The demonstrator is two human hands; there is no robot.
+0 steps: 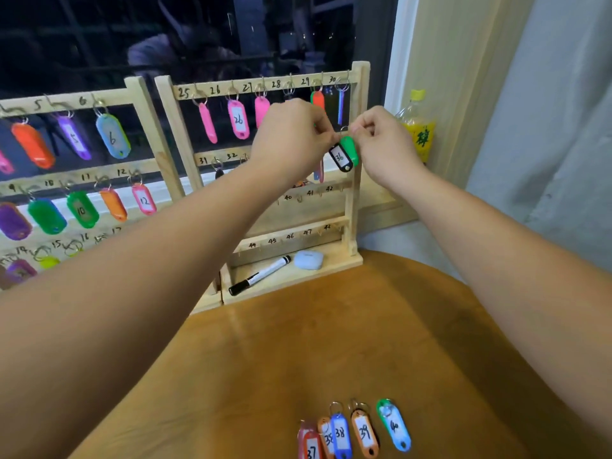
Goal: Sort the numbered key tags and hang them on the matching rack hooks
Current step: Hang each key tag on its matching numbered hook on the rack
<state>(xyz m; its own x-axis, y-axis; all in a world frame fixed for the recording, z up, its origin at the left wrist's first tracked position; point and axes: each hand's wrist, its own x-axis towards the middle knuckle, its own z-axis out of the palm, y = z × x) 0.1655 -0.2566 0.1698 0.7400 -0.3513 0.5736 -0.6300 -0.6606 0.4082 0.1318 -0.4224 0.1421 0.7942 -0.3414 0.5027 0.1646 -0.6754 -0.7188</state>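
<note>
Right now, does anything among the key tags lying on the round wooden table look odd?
Yes. Two tags in the row at the near edge seem to read 38: the blue plastic tag and the orange plastic tag partly hidden behind it on its left. One number looks duplicated or mislabelled.

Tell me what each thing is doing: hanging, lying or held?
black tag 36, held up, off any hook
green tag, held behind it
left hand, pinching black tag 36
right hand, pinching green tag's ring
tag 26, hanging on its hook
tags 37 to 40, lying on table
marker, capped, lying in rack tray
bottle, upright, capped
</note>
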